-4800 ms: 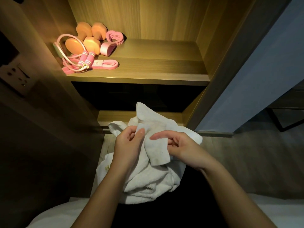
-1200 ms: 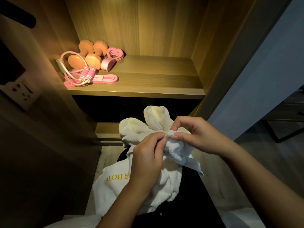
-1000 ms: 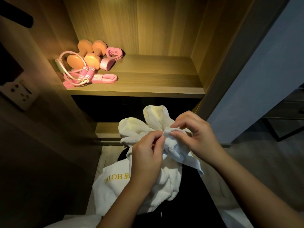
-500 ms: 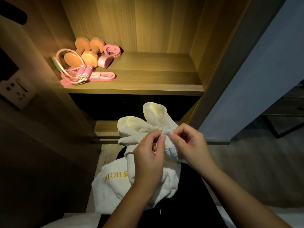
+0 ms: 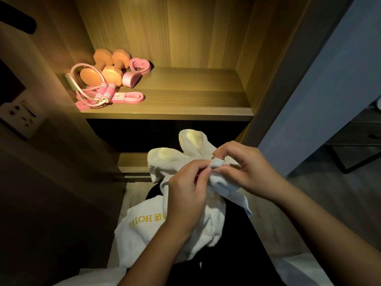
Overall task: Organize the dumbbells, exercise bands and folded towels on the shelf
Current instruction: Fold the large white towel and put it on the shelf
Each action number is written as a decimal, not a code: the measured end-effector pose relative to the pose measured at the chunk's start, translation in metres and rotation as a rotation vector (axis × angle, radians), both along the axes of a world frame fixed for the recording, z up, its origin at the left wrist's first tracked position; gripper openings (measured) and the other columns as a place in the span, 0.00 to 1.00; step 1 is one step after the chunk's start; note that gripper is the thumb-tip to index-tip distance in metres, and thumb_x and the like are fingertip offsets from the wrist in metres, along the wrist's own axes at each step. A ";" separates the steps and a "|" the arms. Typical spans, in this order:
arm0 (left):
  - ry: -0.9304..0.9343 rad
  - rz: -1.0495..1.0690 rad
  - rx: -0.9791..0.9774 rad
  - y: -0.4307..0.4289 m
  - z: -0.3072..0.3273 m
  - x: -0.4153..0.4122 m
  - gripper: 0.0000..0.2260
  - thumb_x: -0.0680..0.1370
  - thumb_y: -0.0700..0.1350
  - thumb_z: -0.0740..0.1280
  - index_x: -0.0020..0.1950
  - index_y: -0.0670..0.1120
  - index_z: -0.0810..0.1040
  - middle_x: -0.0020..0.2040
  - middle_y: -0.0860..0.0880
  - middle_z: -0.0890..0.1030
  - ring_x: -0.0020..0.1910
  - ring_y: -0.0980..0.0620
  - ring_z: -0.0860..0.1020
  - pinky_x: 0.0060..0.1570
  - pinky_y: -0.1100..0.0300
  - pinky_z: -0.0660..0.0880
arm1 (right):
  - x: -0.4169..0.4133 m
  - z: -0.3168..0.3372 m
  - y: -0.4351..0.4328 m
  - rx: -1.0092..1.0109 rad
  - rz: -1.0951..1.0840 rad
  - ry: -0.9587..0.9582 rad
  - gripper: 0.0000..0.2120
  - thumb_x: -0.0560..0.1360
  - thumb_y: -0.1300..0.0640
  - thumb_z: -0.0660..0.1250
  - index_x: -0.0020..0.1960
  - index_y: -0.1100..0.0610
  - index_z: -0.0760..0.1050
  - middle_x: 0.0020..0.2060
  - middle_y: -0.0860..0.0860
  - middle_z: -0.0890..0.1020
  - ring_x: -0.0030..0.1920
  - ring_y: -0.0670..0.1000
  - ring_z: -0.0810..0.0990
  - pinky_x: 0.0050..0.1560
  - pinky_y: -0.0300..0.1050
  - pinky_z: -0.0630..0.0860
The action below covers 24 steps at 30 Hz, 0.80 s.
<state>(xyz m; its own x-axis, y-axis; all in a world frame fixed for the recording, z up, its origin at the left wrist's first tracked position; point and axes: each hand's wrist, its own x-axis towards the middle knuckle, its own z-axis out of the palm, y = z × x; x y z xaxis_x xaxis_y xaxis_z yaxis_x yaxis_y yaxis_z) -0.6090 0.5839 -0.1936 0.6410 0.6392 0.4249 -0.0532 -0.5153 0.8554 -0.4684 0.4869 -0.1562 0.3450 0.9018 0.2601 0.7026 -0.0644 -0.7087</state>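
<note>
A crumpled white towel (image 5: pixel 171 162) with gold lettering hangs in front of me, below the lit wooden shelf (image 5: pixel 185 108). My left hand (image 5: pixel 185 195) and my right hand (image 5: pixel 247 170) pinch the same small fold of its edge, fingertips almost touching. On the shelf's left end lie two orange dumbbells (image 5: pixel 109 69), a pink looped exercise band (image 5: pixel 136 71), a flat pink band (image 5: pixel 127 98) and a pink resistance cord with striped handles (image 5: pixel 103 91).
The shelf's right part is bare wood under warm light. A dark recess and a lower ledge (image 5: pixel 132 162) sit beneath it. A wall socket (image 5: pixel 18 116) is on the left panel. A blue-grey wall (image 5: pixel 321 96) and a dark table frame (image 5: pixel 354 153) stand right.
Both hands have kept working along the towel's edge, staying pinched close together. The view has shifted slightly; the things on the shelf have not moved.
</note>
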 end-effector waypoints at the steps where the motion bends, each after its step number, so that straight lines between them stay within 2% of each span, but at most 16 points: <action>1: -0.019 0.013 -0.023 0.001 0.004 0.002 0.05 0.78 0.39 0.68 0.50 0.47 0.81 0.43 0.57 0.81 0.44 0.59 0.80 0.42 0.69 0.74 | 0.002 0.007 0.002 0.015 0.007 0.001 0.06 0.75 0.54 0.70 0.46 0.56 0.77 0.43 0.46 0.79 0.45 0.48 0.80 0.42 0.48 0.79; 3: -0.051 0.021 -0.064 0.005 0.018 0.010 0.04 0.78 0.39 0.69 0.49 0.47 0.77 0.42 0.56 0.80 0.44 0.56 0.80 0.42 0.67 0.75 | 0.008 0.025 0.007 0.047 -0.001 -0.054 0.04 0.76 0.58 0.71 0.46 0.56 0.76 0.39 0.44 0.78 0.40 0.46 0.78 0.38 0.38 0.75; 5: -0.070 0.002 -0.048 0.011 0.037 0.021 0.04 0.77 0.39 0.69 0.49 0.46 0.76 0.42 0.55 0.79 0.44 0.55 0.79 0.42 0.62 0.77 | 0.016 0.050 0.015 0.059 -0.008 -0.136 0.05 0.76 0.58 0.71 0.45 0.54 0.75 0.38 0.43 0.77 0.38 0.45 0.77 0.37 0.35 0.71; 7: -0.093 -0.006 -0.004 0.018 0.058 0.031 0.03 0.77 0.39 0.70 0.49 0.46 0.77 0.42 0.55 0.79 0.44 0.56 0.79 0.43 0.60 0.77 | 0.025 0.077 0.021 0.076 -0.004 -0.193 0.04 0.76 0.57 0.71 0.46 0.53 0.75 0.38 0.44 0.78 0.40 0.45 0.77 0.38 0.38 0.73; 11: -0.168 -0.013 0.031 0.035 0.108 0.050 0.02 0.77 0.42 0.69 0.48 0.49 0.79 0.42 0.56 0.81 0.45 0.59 0.79 0.44 0.66 0.74 | 0.037 0.138 0.036 0.145 -0.028 -0.289 0.05 0.76 0.55 0.69 0.48 0.55 0.76 0.41 0.48 0.79 0.43 0.48 0.78 0.42 0.48 0.77; 13: -0.205 -0.013 0.076 0.043 0.139 0.057 0.02 0.77 0.43 0.69 0.46 0.50 0.79 0.41 0.56 0.80 0.44 0.59 0.78 0.43 0.67 0.72 | 0.039 0.169 0.044 0.185 -0.048 -0.324 0.05 0.76 0.54 0.69 0.48 0.53 0.75 0.41 0.47 0.78 0.43 0.47 0.78 0.43 0.48 0.78; 17: -0.227 -0.044 0.165 0.055 0.204 0.064 0.05 0.78 0.45 0.69 0.42 0.51 0.78 0.38 0.57 0.79 0.42 0.62 0.77 0.41 0.72 0.72 | 0.040 0.228 0.056 0.297 -0.123 -0.376 0.06 0.76 0.52 0.69 0.48 0.54 0.76 0.40 0.48 0.79 0.42 0.48 0.78 0.41 0.45 0.78; 21: -0.250 -0.051 0.270 0.069 0.261 0.067 0.05 0.78 0.46 0.68 0.43 0.47 0.78 0.38 0.55 0.79 0.42 0.61 0.77 0.42 0.63 0.74 | 0.035 0.285 0.063 0.391 -0.171 -0.425 0.05 0.76 0.53 0.69 0.47 0.55 0.76 0.40 0.48 0.78 0.41 0.47 0.78 0.41 0.42 0.78; 24: -0.241 -0.049 0.281 0.076 0.303 0.067 0.08 0.79 0.46 0.67 0.40 0.47 0.79 0.35 0.55 0.79 0.38 0.62 0.75 0.38 0.64 0.71 | 0.032 0.324 0.068 0.441 -0.215 -0.470 0.07 0.76 0.53 0.70 0.45 0.57 0.76 0.37 0.48 0.78 0.40 0.47 0.78 0.40 0.46 0.76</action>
<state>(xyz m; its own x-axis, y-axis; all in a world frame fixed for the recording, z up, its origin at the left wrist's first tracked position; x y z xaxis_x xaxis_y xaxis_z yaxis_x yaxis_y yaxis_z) -0.5421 0.6595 0.1091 0.5279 0.4468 0.7222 -0.2666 -0.7203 0.6404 -0.4363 0.5546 0.1681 0.2653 0.6010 0.7539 0.9463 -0.0123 -0.3232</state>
